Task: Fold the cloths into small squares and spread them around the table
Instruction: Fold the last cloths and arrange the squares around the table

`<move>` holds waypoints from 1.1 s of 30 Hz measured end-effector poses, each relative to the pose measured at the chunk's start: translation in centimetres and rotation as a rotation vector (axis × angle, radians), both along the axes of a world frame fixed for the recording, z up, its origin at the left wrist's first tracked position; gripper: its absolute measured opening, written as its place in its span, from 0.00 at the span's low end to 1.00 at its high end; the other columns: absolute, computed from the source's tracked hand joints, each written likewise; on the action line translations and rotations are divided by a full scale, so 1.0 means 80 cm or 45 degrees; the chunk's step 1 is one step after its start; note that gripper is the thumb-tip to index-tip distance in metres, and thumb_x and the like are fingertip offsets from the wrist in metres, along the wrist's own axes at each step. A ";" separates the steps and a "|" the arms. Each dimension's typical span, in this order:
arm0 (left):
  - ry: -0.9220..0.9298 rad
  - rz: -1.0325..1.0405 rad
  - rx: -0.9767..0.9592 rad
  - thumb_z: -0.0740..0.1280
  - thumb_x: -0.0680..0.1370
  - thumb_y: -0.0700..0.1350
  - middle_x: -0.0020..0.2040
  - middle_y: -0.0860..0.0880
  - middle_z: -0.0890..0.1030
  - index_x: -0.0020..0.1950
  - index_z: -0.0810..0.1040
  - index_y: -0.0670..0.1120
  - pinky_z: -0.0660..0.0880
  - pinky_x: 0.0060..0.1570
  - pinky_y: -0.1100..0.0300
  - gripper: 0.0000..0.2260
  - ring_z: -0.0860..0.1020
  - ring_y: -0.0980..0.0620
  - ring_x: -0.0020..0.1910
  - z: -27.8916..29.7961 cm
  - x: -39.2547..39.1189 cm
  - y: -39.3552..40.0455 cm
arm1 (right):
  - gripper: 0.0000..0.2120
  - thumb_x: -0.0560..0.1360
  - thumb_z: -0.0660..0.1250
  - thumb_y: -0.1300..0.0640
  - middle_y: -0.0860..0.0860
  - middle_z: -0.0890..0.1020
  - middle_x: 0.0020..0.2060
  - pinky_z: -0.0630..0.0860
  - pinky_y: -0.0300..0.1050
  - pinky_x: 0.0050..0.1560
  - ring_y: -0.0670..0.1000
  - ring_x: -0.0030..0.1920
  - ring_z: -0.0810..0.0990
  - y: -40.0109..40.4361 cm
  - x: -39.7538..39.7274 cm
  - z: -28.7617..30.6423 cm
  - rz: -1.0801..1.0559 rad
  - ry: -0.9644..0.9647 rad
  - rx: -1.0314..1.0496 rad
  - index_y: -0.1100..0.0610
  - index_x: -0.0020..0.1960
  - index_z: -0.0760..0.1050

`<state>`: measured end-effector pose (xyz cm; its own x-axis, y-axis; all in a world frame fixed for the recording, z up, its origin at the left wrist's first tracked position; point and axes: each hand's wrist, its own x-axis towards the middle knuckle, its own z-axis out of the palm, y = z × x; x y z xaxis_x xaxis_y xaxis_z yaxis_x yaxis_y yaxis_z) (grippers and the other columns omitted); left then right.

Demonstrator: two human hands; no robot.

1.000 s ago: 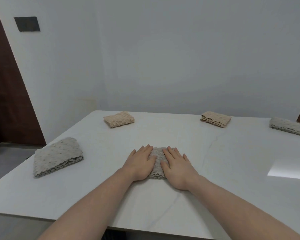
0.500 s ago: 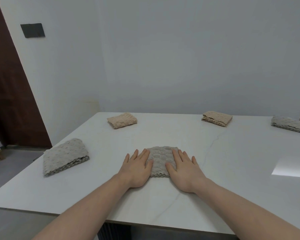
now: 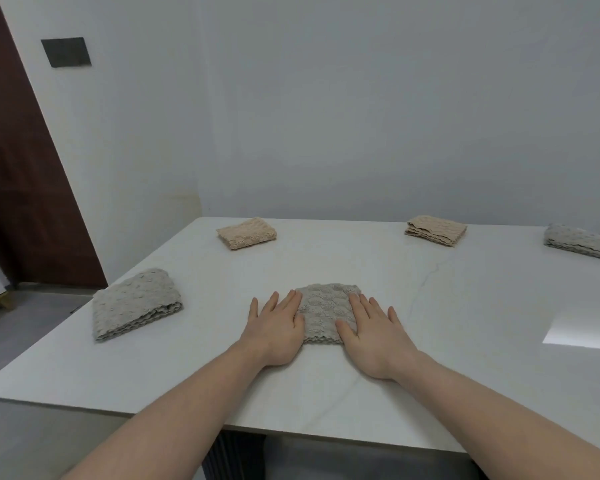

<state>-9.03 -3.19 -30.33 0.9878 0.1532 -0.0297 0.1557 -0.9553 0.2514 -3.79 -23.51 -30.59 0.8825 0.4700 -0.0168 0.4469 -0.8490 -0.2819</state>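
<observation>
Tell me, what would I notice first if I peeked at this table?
You would spot two bare hands, the left hand and the right hand, lying flat on either side of a folded grey cloth near the front of the white table. Four more folded cloths sit spread around them: a grey one at the left edge and three along the far side.

Both forearms are bare with no sleeves; the left hand [image 3: 274, 327] and right hand [image 3: 373, 336] apparently ringless.

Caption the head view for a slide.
Both hands, left hand and right hand, press flat on a folded grey cloth; four folded cloths lie around.
</observation>
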 end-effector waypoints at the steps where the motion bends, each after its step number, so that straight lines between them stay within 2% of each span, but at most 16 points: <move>1: 0.004 0.019 0.000 0.44 0.86 0.53 0.84 0.56 0.48 0.85 0.44 0.53 0.37 0.80 0.41 0.26 0.44 0.49 0.83 0.002 -0.001 -0.003 | 0.35 0.83 0.43 0.37 0.49 0.46 0.83 0.39 0.56 0.81 0.51 0.83 0.43 0.001 -0.001 0.001 -0.007 0.000 -0.003 0.54 0.84 0.39; 7: 0.065 0.093 0.020 0.42 0.86 0.54 0.85 0.54 0.47 0.85 0.44 0.51 0.36 0.79 0.39 0.26 0.43 0.46 0.83 0.011 -0.017 -0.018 | 0.34 0.84 0.41 0.39 0.50 0.46 0.83 0.39 0.57 0.81 0.52 0.83 0.43 -0.001 -0.018 0.006 -0.052 0.025 -0.019 0.56 0.84 0.40; 15: 0.031 0.049 -0.022 0.41 0.86 0.52 0.85 0.53 0.46 0.85 0.45 0.55 0.38 0.80 0.42 0.26 0.42 0.47 0.83 0.005 -0.054 -0.016 | 0.33 0.84 0.41 0.40 0.50 0.46 0.83 0.39 0.57 0.81 0.52 0.83 0.42 -0.024 -0.047 0.006 -0.011 0.023 0.000 0.55 0.84 0.42; 17: -0.092 0.037 -0.095 0.44 0.85 0.51 0.84 0.52 0.55 0.83 0.54 0.57 0.44 0.81 0.45 0.25 0.48 0.46 0.83 0.001 -0.061 -0.018 | 0.33 0.83 0.42 0.38 0.48 0.52 0.83 0.41 0.57 0.82 0.52 0.83 0.46 -0.028 -0.051 0.002 -0.007 0.008 0.108 0.54 0.84 0.47; 18: -0.193 0.052 -0.154 0.46 0.85 0.51 0.81 0.52 0.64 0.80 0.62 0.59 0.51 0.80 0.47 0.23 0.56 0.46 0.82 0.000 -0.066 -0.018 | 0.33 0.82 0.43 0.37 0.47 0.60 0.81 0.45 0.57 0.82 0.53 0.82 0.52 -0.030 -0.054 0.000 -0.013 -0.016 0.212 0.52 0.83 0.52; 19: -0.303 0.087 -0.207 0.49 0.84 0.50 0.74 0.53 0.73 0.74 0.69 0.60 0.59 0.77 0.50 0.20 0.65 0.45 0.78 -0.002 -0.070 -0.018 | 0.32 0.81 0.43 0.36 0.46 0.67 0.77 0.49 0.56 0.81 0.52 0.80 0.60 -0.032 -0.059 -0.001 -0.029 -0.045 0.313 0.50 0.80 0.57; 20: -0.384 0.135 -0.245 0.53 0.83 0.49 0.68 0.53 0.78 0.70 0.72 0.58 0.65 0.72 0.52 0.17 0.71 0.45 0.73 -0.002 -0.073 -0.017 | 0.31 0.81 0.44 0.35 0.44 0.71 0.73 0.52 0.55 0.81 0.49 0.76 0.65 -0.034 -0.063 -0.001 -0.047 -0.065 0.394 0.48 0.78 0.60; 21: -0.423 0.185 -0.283 0.55 0.83 0.49 0.68 0.52 0.78 0.71 0.73 0.56 0.67 0.70 0.53 0.18 0.73 0.46 0.70 -0.002 -0.075 -0.017 | 0.30 0.81 0.46 0.35 0.44 0.73 0.71 0.56 0.53 0.80 0.48 0.73 0.69 -0.035 -0.067 0.000 -0.059 -0.074 0.439 0.47 0.77 0.61; 23: -0.403 0.241 -0.331 0.57 0.83 0.48 0.73 0.51 0.75 0.77 0.69 0.51 0.67 0.73 0.53 0.22 0.72 0.48 0.72 -0.002 -0.077 -0.015 | 0.28 0.81 0.49 0.36 0.43 0.72 0.72 0.61 0.53 0.77 0.47 0.70 0.70 -0.037 -0.074 0.003 -0.059 -0.079 0.497 0.46 0.77 0.62; 28: -0.363 0.224 -0.403 0.55 0.84 0.48 0.73 0.51 0.75 0.77 0.70 0.50 0.67 0.71 0.53 0.21 0.72 0.49 0.71 0.003 -0.063 -0.008 | 0.28 0.84 0.52 0.40 0.45 0.66 0.78 0.58 0.47 0.78 0.48 0.77 0.64 -0.037 -0.064 0.015 -0.117 -0.040 0.595 0.49 0.81 0.58; 30: -0.320 0.205 -0.395 0.55 0.84 0.48 0.69 0.49 0.79 0.72 0.75 0.48 0.70 0.66 0.53 0.19 0.75 0.47 0.67 0.010 -0.047 -0.004 | 0.27 0.84 0.52 0.41 0.47 0.68 0.77 0.59 0.47 0.76 0.51 0.76 0.65 -0.034 -0.052 0.016 -0.108 -0.030 0.557 0.50 0.80 0.60; 33: -0.270 0.186 -0.369 0.54 0.81 0.55 0.53 0.49 0.82 0.53 0.77 0.51 0.72 0.56 0.50 0.14 0.78 0.45 0.55 0.021 -0.017 0.004 | 0.29 0.82 0.50 0.36 0.48 0.73 0.73 0.62 0.51 0.74 0.54 0.73 0.69 -0.026 -0.016 0.016 -0.055 0.002 0.447 0.48 0.78 0.62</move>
